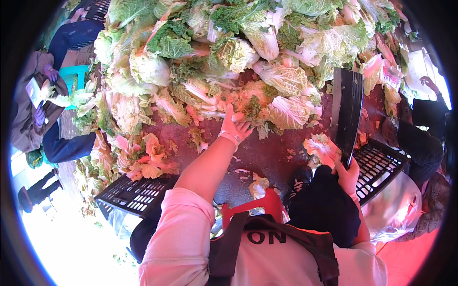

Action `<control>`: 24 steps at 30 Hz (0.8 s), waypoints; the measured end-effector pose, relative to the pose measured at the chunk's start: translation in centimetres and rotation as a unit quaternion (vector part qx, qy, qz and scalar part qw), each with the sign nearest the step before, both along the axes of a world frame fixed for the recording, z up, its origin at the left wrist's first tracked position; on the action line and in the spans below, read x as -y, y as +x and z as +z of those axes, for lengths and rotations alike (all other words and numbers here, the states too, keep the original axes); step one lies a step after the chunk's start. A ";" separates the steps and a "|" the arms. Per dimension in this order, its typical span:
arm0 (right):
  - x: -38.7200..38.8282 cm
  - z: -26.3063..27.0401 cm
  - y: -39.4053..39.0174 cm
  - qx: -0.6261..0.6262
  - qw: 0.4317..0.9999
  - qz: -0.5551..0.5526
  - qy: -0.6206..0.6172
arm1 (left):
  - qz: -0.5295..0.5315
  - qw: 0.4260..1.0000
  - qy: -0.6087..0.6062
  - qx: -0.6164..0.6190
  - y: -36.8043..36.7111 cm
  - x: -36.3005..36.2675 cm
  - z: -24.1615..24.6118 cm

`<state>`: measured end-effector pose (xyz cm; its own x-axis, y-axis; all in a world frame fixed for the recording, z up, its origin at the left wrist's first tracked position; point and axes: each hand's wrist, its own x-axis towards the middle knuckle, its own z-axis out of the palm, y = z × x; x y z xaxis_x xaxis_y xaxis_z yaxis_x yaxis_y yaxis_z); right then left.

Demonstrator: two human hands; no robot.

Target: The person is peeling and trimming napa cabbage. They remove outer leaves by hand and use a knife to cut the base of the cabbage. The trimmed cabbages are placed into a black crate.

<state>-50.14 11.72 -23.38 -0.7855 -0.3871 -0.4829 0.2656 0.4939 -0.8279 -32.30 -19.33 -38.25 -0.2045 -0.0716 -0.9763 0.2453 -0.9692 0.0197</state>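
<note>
My left hand (235, 128) is stretched forward with its fingers apart and nothing in it. Just beyond the fingertips lie loose, torn leaves at the near edge of a large heap of napa cabbages (236, 53). One napa cabbage (290, 111) rests to the right of that hand, pale ribs showing. In my right hand (347, 176), above my knee, is the handle of a broad knife (347, 111). Its long dark blade points up and away from me. A cabbage leaf piece (322, 148) lies on the ground left of the knife.
Black plastic crates (134, 195), (383, 164) stand at both sides of me. A red plastic stool (250, 209) shows between my legs. At left, a person in purple gloves (40, 114) holds a wide blade and some cabbage. Another person (422, 143) is at right. Leaf scraps litter the ground.
</note>
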 end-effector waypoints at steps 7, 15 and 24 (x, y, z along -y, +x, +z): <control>1.6 -0.3 -1.9 0.012 0.999 0.032 0.018 | 0.058 0.989 -0.134 -0.028 -3.3 0.9 -1.4; 4.1 3.3 -5.7 -0.266 0.959 0.081 0.051 | -0.100 0.757 -0.644 0.042 7.3 5.3 12.1; 7.8 11.9 1.7 -0.220 0.966 0.134 -0.029 | -0.570 0.445 -0.624 0.294 13.5 1.1 13.9</control>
